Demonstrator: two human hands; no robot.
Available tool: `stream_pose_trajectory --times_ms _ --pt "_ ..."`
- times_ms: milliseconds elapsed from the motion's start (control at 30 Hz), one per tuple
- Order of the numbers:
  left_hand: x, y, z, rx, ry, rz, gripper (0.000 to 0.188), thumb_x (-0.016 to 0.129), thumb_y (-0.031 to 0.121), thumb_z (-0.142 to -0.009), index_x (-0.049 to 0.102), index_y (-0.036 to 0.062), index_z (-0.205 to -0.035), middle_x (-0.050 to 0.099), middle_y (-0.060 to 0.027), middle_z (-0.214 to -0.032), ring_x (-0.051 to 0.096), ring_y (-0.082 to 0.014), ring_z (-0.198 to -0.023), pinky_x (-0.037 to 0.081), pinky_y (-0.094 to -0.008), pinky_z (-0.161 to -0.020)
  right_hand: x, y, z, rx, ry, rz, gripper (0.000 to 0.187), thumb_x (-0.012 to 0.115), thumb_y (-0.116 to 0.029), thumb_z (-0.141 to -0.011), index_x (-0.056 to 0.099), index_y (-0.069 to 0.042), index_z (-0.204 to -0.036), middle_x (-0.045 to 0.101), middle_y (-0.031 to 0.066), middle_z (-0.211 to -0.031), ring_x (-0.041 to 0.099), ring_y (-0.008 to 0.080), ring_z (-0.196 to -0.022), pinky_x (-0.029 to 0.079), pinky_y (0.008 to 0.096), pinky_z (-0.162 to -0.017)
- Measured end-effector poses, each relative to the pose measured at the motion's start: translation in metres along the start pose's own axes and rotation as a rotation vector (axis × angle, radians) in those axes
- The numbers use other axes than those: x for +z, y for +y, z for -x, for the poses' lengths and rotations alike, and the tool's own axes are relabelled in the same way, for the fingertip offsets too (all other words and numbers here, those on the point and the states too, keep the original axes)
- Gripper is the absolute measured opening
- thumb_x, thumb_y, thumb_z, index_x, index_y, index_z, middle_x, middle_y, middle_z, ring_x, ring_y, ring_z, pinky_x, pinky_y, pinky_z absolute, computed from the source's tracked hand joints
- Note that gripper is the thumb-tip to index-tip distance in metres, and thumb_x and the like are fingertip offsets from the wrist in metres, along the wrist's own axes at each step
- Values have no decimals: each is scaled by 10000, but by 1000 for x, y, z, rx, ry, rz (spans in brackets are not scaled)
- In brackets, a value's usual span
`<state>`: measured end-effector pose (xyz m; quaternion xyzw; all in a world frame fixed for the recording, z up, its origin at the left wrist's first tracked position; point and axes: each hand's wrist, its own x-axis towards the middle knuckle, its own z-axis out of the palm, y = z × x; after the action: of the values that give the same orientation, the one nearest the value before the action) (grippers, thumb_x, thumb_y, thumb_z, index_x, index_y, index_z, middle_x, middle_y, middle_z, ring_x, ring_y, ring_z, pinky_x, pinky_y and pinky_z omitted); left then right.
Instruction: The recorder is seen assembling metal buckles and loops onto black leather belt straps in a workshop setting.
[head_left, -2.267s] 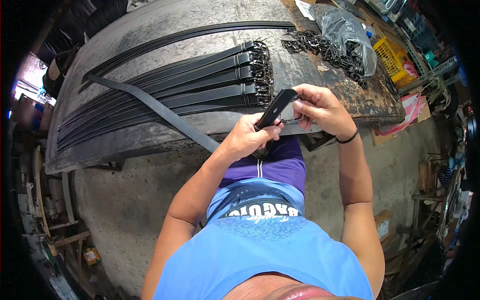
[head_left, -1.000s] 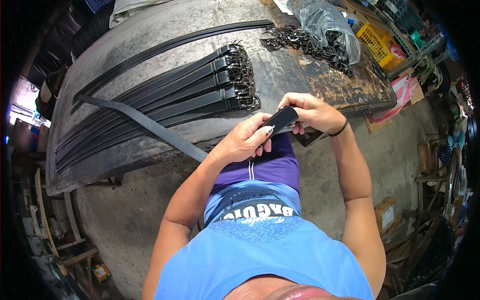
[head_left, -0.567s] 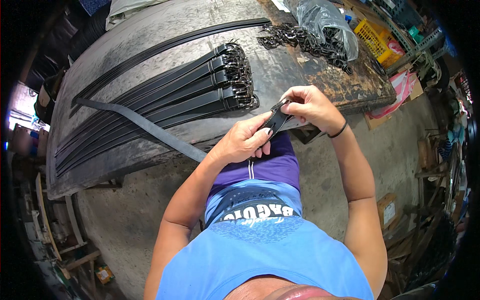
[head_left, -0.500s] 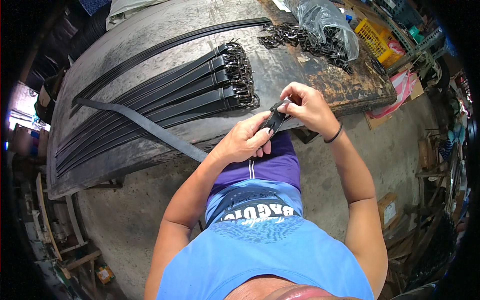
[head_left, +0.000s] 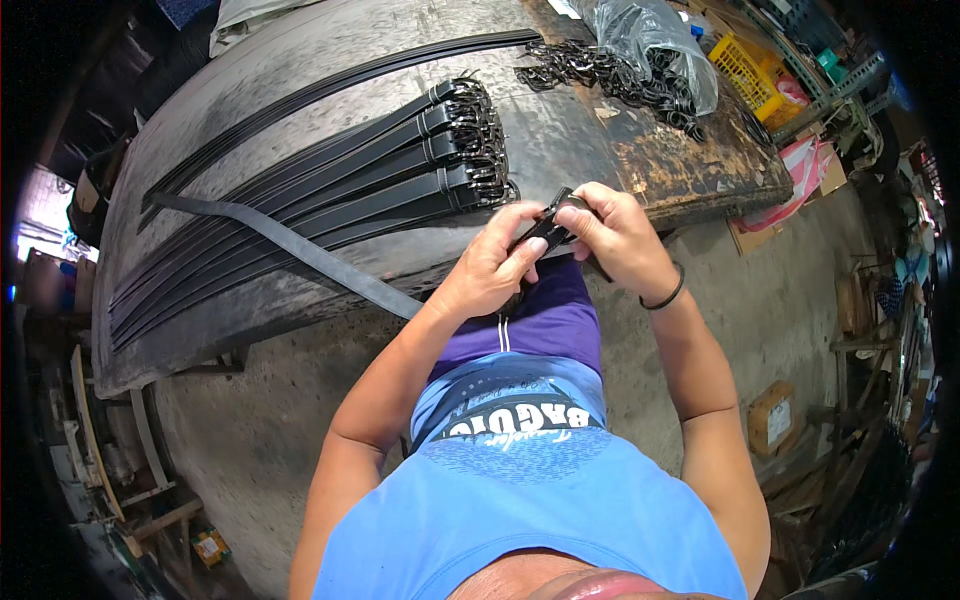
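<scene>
Both hands meet in front of my waist, at the table's near edge, around one end of a black belt [head_left: 300,255]. My left hand [head_left: 492,268] pinches the belt near that end between thumb and fingers. My right hand [head_left: 622,240] closes on the tip, where a dark piece like a buckle [head_left: 562,200] shows between the hands; the fingers partly hide it. The belt's length runs back past my left forearm and lies slantwise over other belts, its grey underside up. Just beyond my hands lies a stack of black belts [head_left: 385,180] with shiny buckles [head_left: 480,140] at their right end.
Long black strips [head_left: 340,85] lie along the far side of the worn table [head_left: 420,30]. A heap of dark metal buckles [head_left: 600,75] sits at the far right beside a clear plastic bag [head_left: 640,35]. Beyond are a yellow crate [head_left: 745,80] and, on the floor, a cardboard box [head_left: 772,420].
My right hand has moved slightly down and turned, its thumb now lying over the belt end. The left fingers have shifted up along the belt, and the dark buckle-like piece now shows between the hands.
</scene>
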<state>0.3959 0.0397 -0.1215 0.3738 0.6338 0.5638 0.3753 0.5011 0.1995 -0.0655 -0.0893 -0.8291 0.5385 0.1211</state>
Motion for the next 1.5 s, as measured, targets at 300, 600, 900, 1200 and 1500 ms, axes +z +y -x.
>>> stream_pose_trajectory --times_ms 300,600,900,1200,1500 --pt "-14 7 -2 166 -134 -20 361 497 94 -919 436 35 -1270 396 -108 -1246 533 -68 -703 452 -182 -532 1 22 -13 295 -232 -764 223 576 -249 -904 574 -26 -902 608 33 -812 553 59 -552 482 192 -463" --pt "-12 4 0 200 76 -120 126 560 122 -899 565 23 -977 571 -6 -693 554 -58 -632 433 -215 -505 7 10 -9 99 -24 -380 176 591 -187 -890 543 -22 -928 579 35 -764 541 96 -530 458 223 -481" --pt "1 28 3 709 264 -871 141 705 64 -709 619 48 -819 618 -81 -812 598 -273 -761 493 -344 -645 -3 18 13 209 -143 -817 218 554 -233 -912 479 -62 -1024 530 32 -886 561 86 -744 509 244 -668" --pt "-14 30 7 129 -191 -500 528 789 272 -687 574 7 -1089 624 -92 -909 603 -171 -832 473 -309 -728 -17 7 21 144 -278 -387 177 629 -32 -795 514 -32 -930 550 -16 -851 515 26 -760 429 183 -641" --pt "-20 27 4 -25 -317 -151 436 729 223 -762 560 -40 -1066 604 -61 -776 565 -111 -725 454 -268 -651 -12 8 23 22 -209 -55 130 645 -48 -736 550 1 -809 563 19 -731 520 79 -683 431 253 -613"
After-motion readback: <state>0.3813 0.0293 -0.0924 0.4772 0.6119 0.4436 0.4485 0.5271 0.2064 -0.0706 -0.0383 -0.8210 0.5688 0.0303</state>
